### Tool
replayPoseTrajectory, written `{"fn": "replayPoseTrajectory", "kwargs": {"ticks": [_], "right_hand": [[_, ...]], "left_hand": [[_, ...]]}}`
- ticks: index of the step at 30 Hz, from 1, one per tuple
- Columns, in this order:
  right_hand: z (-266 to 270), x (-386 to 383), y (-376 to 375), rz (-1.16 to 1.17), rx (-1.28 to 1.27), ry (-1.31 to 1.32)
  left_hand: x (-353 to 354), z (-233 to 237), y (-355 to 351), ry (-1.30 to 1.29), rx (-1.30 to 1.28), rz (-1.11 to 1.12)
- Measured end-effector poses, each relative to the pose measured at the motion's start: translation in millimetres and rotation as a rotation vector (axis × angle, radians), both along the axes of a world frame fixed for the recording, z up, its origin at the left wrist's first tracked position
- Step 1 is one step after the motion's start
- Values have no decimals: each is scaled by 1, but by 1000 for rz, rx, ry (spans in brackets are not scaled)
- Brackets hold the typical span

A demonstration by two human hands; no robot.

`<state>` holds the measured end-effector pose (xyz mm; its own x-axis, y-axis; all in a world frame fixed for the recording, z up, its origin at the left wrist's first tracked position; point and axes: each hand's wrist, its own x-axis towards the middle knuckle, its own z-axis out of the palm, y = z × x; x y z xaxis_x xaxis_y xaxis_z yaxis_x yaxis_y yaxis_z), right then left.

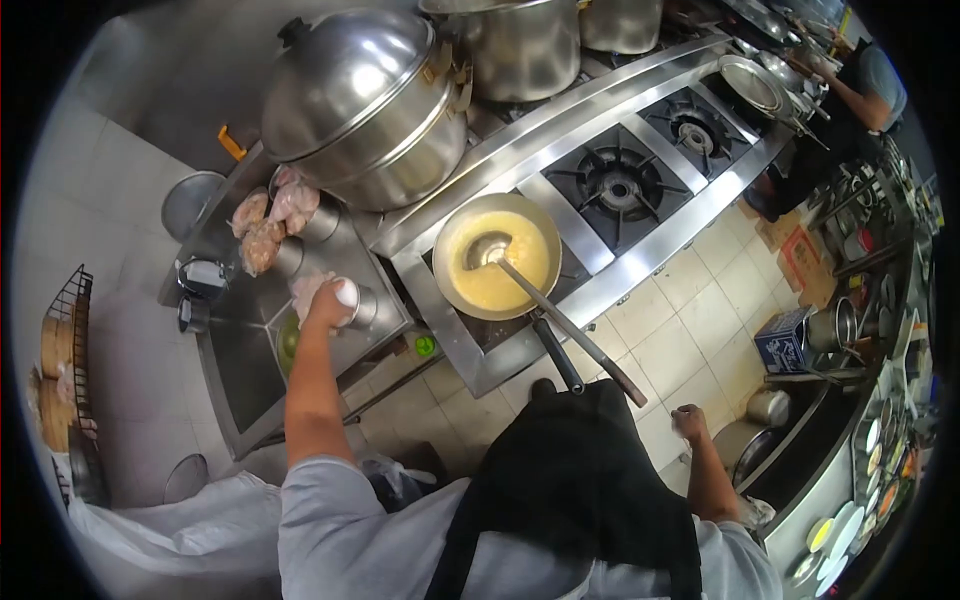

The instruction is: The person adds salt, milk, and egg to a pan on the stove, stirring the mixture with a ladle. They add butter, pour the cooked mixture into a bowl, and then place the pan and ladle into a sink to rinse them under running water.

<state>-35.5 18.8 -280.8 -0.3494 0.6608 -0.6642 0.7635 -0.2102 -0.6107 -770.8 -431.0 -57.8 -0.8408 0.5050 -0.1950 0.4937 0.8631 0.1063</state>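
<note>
My left hand (326, 303) reaches out over the steel counter, at the mouth of a metal canister (364, 306). Something white and rounded (347, 292) shows there, right beside my fingers. The fingertips are hidden, so their hold cannot be made out. Low by my side hangs my right hand (688, 421), its fingers curled in, with nothing seen in it. On the stove in front of me sits a wok (445, 284) of pale yellow liquid (482, 293). A ladle (556, 312) rests in it, its long handle leaning over the rim beside the wok's black handle (558, 357).
Bagged food (266, 232) sits atop canisters left of a big lidded steamer (365, 120). Bare burners (618, 190) lie right of the wok, and tall pots (520, 50) stand behind. Another person (865, 95) works at the far right. Shelves and dishes (845, 525) line the right side.
</note>
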Motion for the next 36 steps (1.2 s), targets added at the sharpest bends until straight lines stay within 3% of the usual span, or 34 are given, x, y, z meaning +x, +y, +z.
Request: {"fn": "replayPoseTrajectory", "kwargs": {"ticks": [11,17,25,32,34,36], "right_hand": [[6,5,-12,47,-126,-103],[14,0,-1,109,77,19],[3,5,-2,86,60,6],[-7,14,3,33,-1,50],[0,10,4,10,-21,-3],[-12,15,6,40,-23,37]], "left_hand": [[-5,-3,7,-63,75,68],[-2,-10,9,5,78,84],[6,-22,6,178,259,165],[16,-1,9,147,436,294],[2,-6,-1,68,349,134],[-1,-7,-9,34,422,-91]]}}
